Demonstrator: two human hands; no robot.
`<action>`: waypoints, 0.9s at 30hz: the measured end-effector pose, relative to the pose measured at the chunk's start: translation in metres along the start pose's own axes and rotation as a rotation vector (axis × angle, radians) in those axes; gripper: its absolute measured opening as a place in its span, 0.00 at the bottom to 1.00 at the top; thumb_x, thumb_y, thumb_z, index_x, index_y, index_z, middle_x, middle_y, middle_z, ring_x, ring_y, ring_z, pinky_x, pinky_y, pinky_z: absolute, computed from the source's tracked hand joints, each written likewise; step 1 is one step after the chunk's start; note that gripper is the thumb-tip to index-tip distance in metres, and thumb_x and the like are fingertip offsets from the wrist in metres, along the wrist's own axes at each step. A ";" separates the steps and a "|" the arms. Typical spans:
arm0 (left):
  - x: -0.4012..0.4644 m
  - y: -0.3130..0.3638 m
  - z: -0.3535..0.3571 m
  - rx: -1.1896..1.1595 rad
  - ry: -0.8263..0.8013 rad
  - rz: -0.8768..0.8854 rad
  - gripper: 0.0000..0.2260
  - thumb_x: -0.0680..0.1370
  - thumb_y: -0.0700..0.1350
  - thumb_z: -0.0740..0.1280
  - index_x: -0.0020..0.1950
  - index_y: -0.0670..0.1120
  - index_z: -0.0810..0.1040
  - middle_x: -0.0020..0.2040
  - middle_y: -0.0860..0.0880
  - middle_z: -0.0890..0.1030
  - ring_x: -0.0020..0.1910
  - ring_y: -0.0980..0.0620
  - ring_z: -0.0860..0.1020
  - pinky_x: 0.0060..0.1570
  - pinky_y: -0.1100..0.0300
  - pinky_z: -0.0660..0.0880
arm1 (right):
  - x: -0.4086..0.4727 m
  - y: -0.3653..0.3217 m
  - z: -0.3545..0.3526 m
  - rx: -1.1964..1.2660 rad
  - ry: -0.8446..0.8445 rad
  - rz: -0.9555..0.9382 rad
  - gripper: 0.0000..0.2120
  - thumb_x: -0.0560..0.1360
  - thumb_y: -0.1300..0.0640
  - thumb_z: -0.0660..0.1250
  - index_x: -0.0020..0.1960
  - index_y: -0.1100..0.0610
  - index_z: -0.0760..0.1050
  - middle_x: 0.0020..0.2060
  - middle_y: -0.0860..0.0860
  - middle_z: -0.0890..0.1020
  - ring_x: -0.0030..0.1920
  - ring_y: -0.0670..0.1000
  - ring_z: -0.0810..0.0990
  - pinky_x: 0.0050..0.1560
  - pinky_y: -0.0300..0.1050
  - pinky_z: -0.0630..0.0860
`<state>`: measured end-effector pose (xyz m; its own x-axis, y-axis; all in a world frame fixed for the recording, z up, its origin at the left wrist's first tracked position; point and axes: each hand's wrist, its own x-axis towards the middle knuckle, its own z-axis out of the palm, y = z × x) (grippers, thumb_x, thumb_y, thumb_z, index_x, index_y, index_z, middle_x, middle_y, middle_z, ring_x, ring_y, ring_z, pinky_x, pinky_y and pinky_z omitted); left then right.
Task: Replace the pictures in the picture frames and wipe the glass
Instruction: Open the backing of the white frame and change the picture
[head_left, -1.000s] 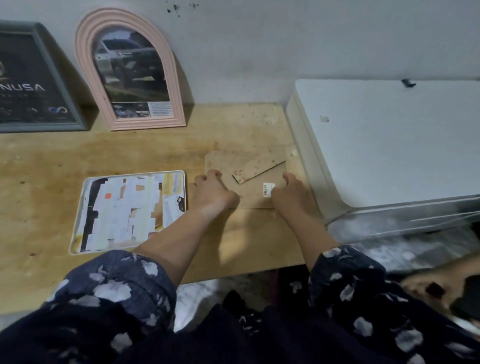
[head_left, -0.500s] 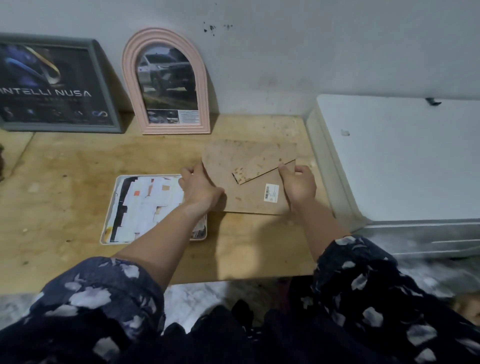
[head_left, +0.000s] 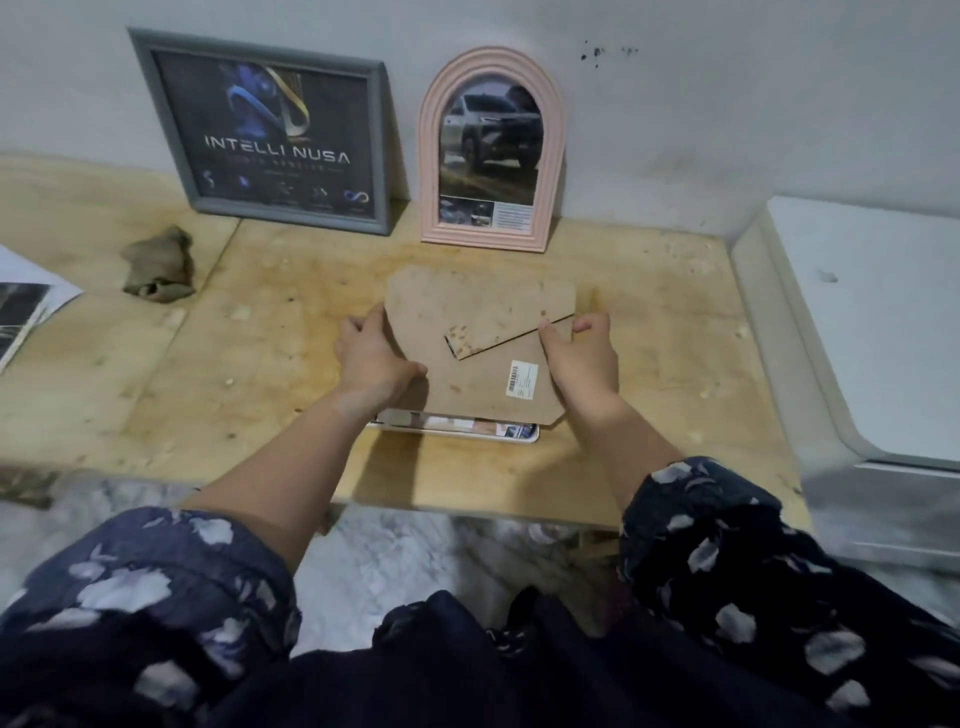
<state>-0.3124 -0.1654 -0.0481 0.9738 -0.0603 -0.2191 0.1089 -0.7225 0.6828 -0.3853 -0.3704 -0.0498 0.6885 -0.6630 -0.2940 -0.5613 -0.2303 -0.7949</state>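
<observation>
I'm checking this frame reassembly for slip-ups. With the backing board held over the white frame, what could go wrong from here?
The backing board covers most of the white frame, so the left hand and right hand may seat it skewed. The loose stand flap could catch. Pressing unevenly might crease the picture underneath.
</observation>
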 end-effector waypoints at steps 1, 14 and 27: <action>0.000 -0.006 -0.003 -0.003 0.002 0.000 0.38 0.67 0.41 0.78 0.74 0.49 0.64 0.63 0.43 0.63 0.66 0.41 0.64 0.68 0.52 0.62 | -0.004 0.000 0.006 0.009 -0.005 0.011 0.18 0.74 0.41 0.63 0.56 0.52 0.65 0.40 0.48 0.76 0.37 0.50 0.77 0.43 0.48 0.76; 0.002 -0.045 -0.009 0.020 -0.050 0.044 0.35 0.71 0.43 0.76 0.72 0.44 0.62 0.64 0.42 0.62 0.66 0.42 0.63 0.67 0.55 0.62 | -0.019 0.016 0.034 -0.026 -0.129 0.004 0.29 0.69 0.65 0.65 0.68 0.49 0.66 0.59 0.56 0.76 0.51 0.56 0.80 0.42 0.49 0.80; 0.004 -0.052 -0.005 0.130 -0.125 0.046 0.29 0.71 0.48 0.76 0.67 0.42 0.66 0.63 0.43 0.61 0.65 0.43 0.62 0.67 0.53 0.62 | -0.029 0.034 0.031 -0.056 -0.157 -0.045 0.29 0.72 0.72 0.60 0.71 0.57 0.67 0.58 0.53 0.77 0.53 0.54 0.79 0.47 0.43 0.79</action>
<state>-0.3134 -0.1251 -0.0812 0.9439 -0.1746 -0.2803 0.0305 -0.7992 0.6003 -0.4103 -0.3366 -0.0852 0.7742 -0.5330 -0.3414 -0.5501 -0.2998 -0.7794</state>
